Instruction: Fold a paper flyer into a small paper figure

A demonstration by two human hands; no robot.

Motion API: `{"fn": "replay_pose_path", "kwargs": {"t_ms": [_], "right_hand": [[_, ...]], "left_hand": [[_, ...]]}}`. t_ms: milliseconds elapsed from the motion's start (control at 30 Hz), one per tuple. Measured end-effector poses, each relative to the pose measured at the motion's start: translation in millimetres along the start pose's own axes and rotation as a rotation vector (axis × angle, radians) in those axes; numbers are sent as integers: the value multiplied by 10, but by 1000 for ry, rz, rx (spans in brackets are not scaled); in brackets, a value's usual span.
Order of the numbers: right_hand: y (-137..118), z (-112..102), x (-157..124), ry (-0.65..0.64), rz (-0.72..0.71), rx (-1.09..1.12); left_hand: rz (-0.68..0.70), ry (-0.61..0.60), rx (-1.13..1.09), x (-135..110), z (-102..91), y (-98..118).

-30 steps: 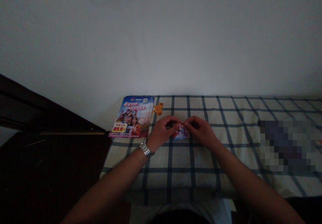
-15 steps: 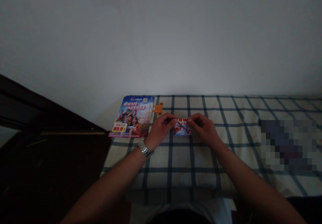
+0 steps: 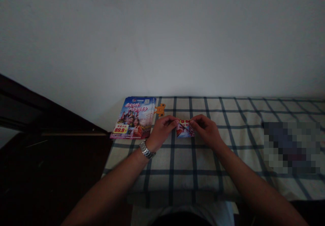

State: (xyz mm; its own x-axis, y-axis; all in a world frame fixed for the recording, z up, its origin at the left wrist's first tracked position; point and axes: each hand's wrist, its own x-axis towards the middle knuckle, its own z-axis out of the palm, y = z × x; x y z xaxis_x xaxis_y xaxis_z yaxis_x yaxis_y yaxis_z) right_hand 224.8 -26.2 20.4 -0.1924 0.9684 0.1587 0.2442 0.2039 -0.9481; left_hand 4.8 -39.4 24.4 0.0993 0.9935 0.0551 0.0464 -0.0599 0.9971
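Note:
Between my hands is a small folded flyer [image 3: 185,131], printed in blue, pink and red with part of a yellow patch at its top. My left hand [image 3: 165,128], with a silver watch on the wrist, pinches its upper left corner. At the upper right corner, my right hand [image 3: 205,128] pinches it too. The paper is held just above or on the checked cloth; I cannot tell which. To the left of my left hand lies a stack of matching flyers [image 3: 134,117], the top one face up.
A white and dark blue checked cloth [image 3: 210,182] covers the table. An orange bear-shaped piece [image 3: 159,110] lies beside the stack. At the right is a blurred-out dark object [image 3: 289,148]. The wall [image 3: 193,50] rises behind the table, and dark furniture [image 3: 38,107] stands at the left.
The folded flyer has shifted very slightly to the right and its lower part sits at a slightly different angle. Both hands keep their pinch at its top corners.

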Motion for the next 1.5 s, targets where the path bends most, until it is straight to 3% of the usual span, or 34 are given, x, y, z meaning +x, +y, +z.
{"fn": "replay_pose_path", "kwargs": {"t_ms": [300,533,1267,1500], "right_hand": [[33,39,-14,-22,-15,6],[21,27,-16,-11,-25,-5],[-2,53,-21,-19,-53,-53],[15,53,-25,-48,-30,3]], "left_hand": [[31,55,122,-30,20,63],[131,-59,166,-16,-23,45],[54,-59,69,-3,-9,-41],[85,-85,75,1,-23,-24]]}}
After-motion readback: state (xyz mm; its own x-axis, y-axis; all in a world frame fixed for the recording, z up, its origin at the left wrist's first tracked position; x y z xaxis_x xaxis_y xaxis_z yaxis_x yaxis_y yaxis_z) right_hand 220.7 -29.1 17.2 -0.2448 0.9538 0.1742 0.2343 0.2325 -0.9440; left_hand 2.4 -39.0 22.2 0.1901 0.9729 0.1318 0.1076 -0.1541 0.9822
